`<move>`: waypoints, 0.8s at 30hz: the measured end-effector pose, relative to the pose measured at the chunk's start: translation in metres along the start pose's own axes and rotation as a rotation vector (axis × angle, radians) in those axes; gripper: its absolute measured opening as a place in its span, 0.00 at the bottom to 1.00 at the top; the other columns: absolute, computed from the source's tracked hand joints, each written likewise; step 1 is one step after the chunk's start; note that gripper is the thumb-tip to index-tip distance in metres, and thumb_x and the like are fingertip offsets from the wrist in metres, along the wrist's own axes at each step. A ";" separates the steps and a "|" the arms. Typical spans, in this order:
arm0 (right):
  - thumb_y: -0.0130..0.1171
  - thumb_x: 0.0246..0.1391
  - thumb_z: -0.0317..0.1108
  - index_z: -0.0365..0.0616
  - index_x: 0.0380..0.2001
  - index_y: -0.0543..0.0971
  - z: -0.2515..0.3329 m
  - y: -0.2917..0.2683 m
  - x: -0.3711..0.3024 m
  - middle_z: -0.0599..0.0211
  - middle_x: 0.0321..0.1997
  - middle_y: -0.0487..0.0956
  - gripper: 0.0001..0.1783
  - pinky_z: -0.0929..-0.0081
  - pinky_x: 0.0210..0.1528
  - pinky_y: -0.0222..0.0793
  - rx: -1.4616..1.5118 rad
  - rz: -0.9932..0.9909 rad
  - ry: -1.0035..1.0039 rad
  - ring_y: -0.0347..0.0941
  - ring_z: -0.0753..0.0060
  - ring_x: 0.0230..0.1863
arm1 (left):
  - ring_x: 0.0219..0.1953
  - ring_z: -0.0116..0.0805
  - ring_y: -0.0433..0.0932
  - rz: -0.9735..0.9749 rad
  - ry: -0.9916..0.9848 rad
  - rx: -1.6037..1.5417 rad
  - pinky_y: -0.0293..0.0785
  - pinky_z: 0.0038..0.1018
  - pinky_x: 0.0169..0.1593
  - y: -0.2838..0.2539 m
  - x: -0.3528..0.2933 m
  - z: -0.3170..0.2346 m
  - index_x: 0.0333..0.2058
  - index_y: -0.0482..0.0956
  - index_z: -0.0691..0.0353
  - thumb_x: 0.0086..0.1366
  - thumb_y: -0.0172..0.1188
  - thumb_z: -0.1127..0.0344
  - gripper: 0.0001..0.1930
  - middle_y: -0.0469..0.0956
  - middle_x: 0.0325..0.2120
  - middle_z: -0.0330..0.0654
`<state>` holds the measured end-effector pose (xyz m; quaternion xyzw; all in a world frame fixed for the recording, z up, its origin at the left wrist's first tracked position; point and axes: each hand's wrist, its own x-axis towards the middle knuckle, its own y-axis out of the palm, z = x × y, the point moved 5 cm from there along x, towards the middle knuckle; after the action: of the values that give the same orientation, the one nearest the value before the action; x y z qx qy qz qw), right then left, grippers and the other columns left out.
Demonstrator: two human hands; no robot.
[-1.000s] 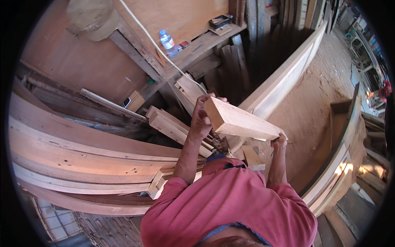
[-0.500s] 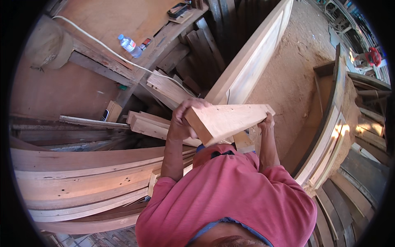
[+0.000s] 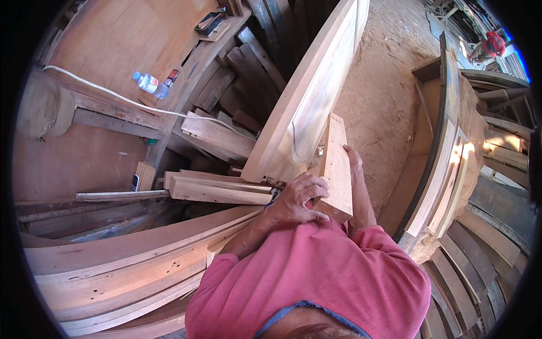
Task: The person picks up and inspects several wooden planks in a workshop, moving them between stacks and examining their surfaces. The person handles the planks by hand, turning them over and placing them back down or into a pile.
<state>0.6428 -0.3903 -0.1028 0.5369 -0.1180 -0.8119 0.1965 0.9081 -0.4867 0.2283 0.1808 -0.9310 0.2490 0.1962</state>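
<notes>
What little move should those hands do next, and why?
Maybe swing the far end of the wooden beam slightly right: it looks close to the long wooden panel on its left, and the left hand and right hand both hold it.

We see the block (image 3: pixel 337 169), one long, straight-edged piece of pale, bare wood with a light brown grain. We find it held lengthwise away from the body, a broad face and its near end showing, between the left hand (image 3: pixel 302 198) by that end and the right hand (image 3: pixel 354 159) farther along.
</notes>
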 end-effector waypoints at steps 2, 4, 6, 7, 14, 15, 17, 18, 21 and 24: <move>0.55 0.68 0.38 0.29 0.58 0.75 0.000 0.004 -0.008 0.44 0.53 0.84 0.23 0.54 0.54 0.82 0.073 0.032 0.012 0.85 0.50 0.46 | 0.47 0.47 0.82 0.010 0.000 -0.016 0.79 0.40 0.49 0.003 -0.003 0.007 0.43 0.80 0.55 0.45 0.86 0.48 0.31 0.82 0.46 0.43; 0.56 0.68 0.38 0.30 0.57 0.76 0.002 0.003 -0.013 0.45 0.52 0.85 0.23 0.57 0.53 0.81 0.074 0.018 0.016 0.85 0.51 0.46 | 0.48 0.48 0.82 0.024 -0.017 -0.071 0.79 0.41 0.50 0.009 -0.005 0.015 0.43 0.80 0.56 0.49 0.85 0.51 0.28 0.82 0.46 0.43; 0.56 0.68 0.39 0.30 0.57 0.77 0.008 -0.007 -0.015 0.46 0.51 0.85 0.23 0.59 0.53 0.81 -0.006 -0.056 0.002 0.85 0.53 0.46 | 0.50 0.49 0.82 0.116 -0.025 -0.081 0.79 0.41 0.51 0.020 -0.007 0.018 0.43 0.81 0.57 0.53 0.83 0.54 0.25 0.83 0.46 0.44; 0.56 0.69 0.39 0.30 0.57 0.77 0.011 -0.011 -0.016 0.46 0.51 0.85 0.23 0.58 0.53 0.81 -0.017 -0.048 -0.027 0.85 0.53 0.47 | 0.51 0.50 0.81 0.151 -0.029 -0.099 0.79 0.42 0.52 0.026 -0.008 0.018 0.43 0.81 0.57 0.54 0.82 0.55 0.24 0.83 0.46 0.44; 0.56 0.70 0.40 0.30 0.59 0.77 0.039 -0.012 -0.032 0.50 0.53 0.85 0.24 0.56 0.58 0.79 0.157 0.164 -0.176 0.84 0.53 0.49 | 0.66 0.48 0.73 0.072 -0.646 -0.785 0.79 0.44 0.63 0.054 -0.031 0.037 0.70 0.62 0.60 0.72 0.65 0.43 0.39 0.70 0.65 0.54; 0.56 0.70 0.40 0.31 0.60 0.77 0.045 -0.006 -0.034 0.50 0.54 0.85 0.24 0.56 0.59 0.78 0.224 0.163 -0.198 0.84 0.52 0.50 | 0.67 0.46 0.72 0.017 -0.782 -1.104 0.79 0.44 0.63 0.060 -0.038 0.039 0.73 0.57 0.60 0.73 0.63 0.42 0.42 0.69 0.65 0.53; 0.54 0.71 0.39 0.30 0.62 0.75 0.063 0.015 -0.040 0.50 0.58 0.83 0.25 0.54 0.64 0.75 0.342 0.248 -0.326 0.81 0.52 0.56 | 0.62 0.43 0.78 -0.013 -0.817 -1.157 0.84 0.42 0.57 0.059 -0.045 0.041 0.75 0.52 0.62 0.76 0.56 0.40 0.42 0.71 0.64 0.51; 0.54 0.71 0.39 0.30 0.63 0.74 0.069 0.023 -0.044 0.50 0.60 0.82 0.25 0.54 0.67 0.74 0.392 0.237 -0.389 0.80 0.51 0.58 | 0.60 0.43 0.79 -0.066 -0.815 -1.134 0.85 0.42 0.56 0.057 -0.046 0.045 0.74 0.53 0.62 0.77 0.56 0.41 0.41 0.71 0.64 0.51; 0.51 0.72 0.37 0.30 0.66 0.70 0.084 0.043 -0.066 0.50 0.65 0.78 0.26 0.50 0.72 0.68 0.380 0.311 -0.484 0.75 0.50 0.65 | 0.52 0.41 0.85 -0.199 -0.805 -1.002 0.88 0.38 0.52 0.048 -0.044 0.055 0.71 0.57 0.67 0.78 0.55 0.48 0.35 0.77 0.57 0.52; 0.50 0.73 0.36 0.31 0.66 0.69 0.097 0.052 -0.082 0.52 0.65 0.77 0.25 0.50 0.73 0.67 0.389 0.277 -0.537 0.73 0.51 0.66 | 0.45 0.38 0.87 -0.353 -0.815 -0.960 0.89 0.34 0.49 0.037 -0.042 0.066 0.67 0.63 0.70 0.77 0.56 0.54 0.30 0.81 0.49 0.52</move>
<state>0.5918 -0.4020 0.0242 0.3106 -0.3892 -0.8522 0.1608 0.9100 -0.4824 0.1419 0.3030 -0.8949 -0.3189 -0.0754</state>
